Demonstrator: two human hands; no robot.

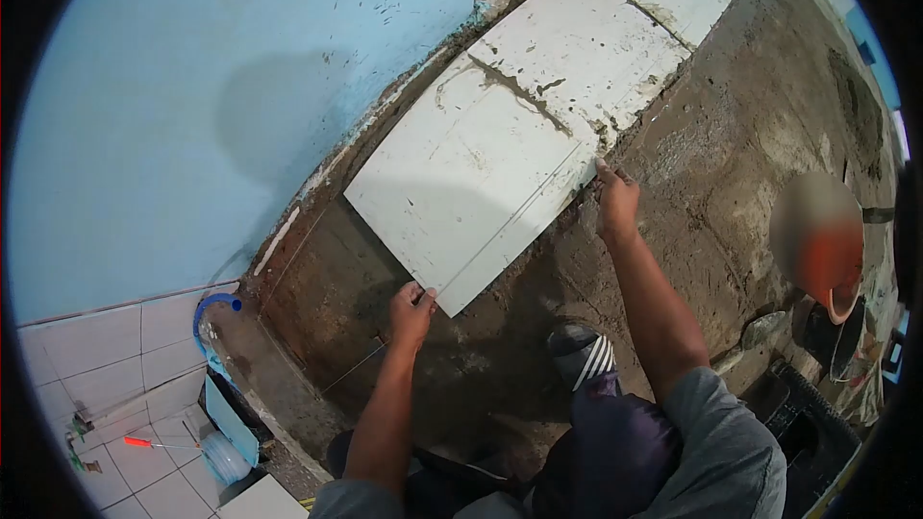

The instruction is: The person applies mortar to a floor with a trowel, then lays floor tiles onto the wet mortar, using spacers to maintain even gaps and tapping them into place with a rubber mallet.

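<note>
A large white floor tile (452, 183), smeared with mud, lies at the near end of a row of laid tiles. My left hand (413, 317) pinches its near edge close to the lower corner, the fingers partly hidden. At the tile's right corner, my right hand (618, 202) grips the edge, with the thumb on top and the other fingers mostly out of sight below. A second mud-spotted tile (577, 53) sits directly beyond, with wet mortar along the joint. A thin string (351, 368) runs near my left hand.
A pale blue wall (192, 115) borders the left. Grey mortar (731, 173) covers the floor at right, where a trowel (762, 329), an orange bucket (838, 274) and a black crate (812, 437) stand. A blue hose (213, 304) and an orange-handled screwdriver (139, 442) are lower left.
</note>
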